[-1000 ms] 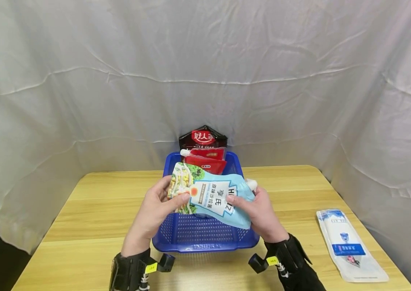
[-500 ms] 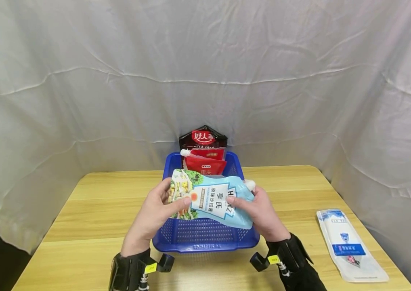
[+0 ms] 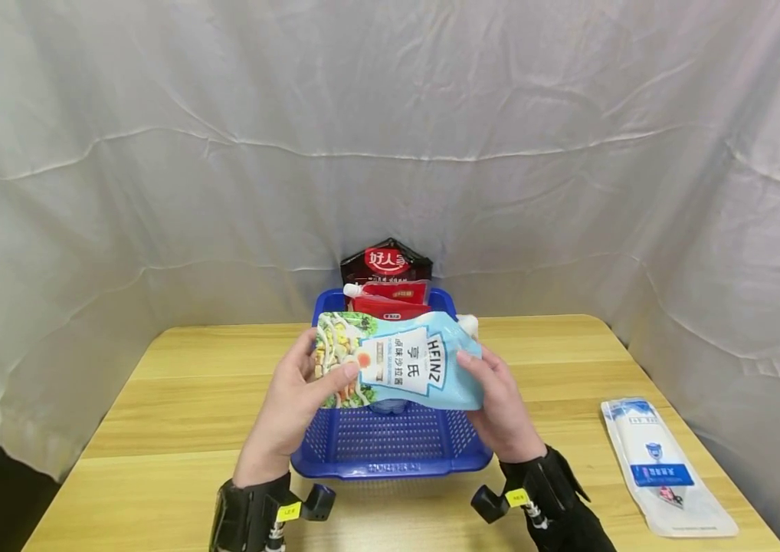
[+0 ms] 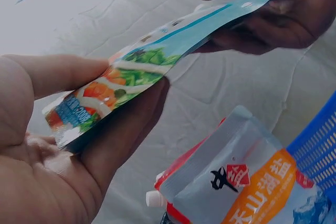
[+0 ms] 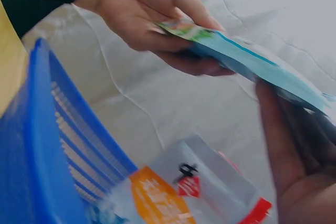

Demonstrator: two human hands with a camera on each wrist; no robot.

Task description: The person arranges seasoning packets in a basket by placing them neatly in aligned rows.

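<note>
both hands are holding a light blue heinz salad dressing pouch (image 3: 400, 360) in the air above the blue plastic basket (image 3: 390, 452), which is sitting on the wooden tabletop (image 3: 176, 414). the left hand (image 3: 293, 406) is gripping the pouch's bottom end, the one printed with a salad picture, with the thumb pressing on the front and the fingers (image 4: 126, 124) curling behind it. the right hand (image 3: 500, 406) is pinching the spout end, thumb on the front and fingers (image 5: 283, 135) lying along the back, so both sets of fingers are clamping on the pouch. the white cap (image 3: 469, 323) is pointing up and to the right, and the label is facing the head camera, tilted slightly. at the far end of the basket, red sauce pouches (image 3: 390, 299) are standing upright, with a black packet with a red logo (image 3: 386, 263) rising behind them. the wrist views are showing a clear pouch with an orange label (image 4: 252, 182) lying below the held one. a white and blue packet (image 3: 662, 464) is lying flat on the tabletop, well apart to the right. a white cloth backdrop (image 3: 390, 138) is hanging behind.
</note>
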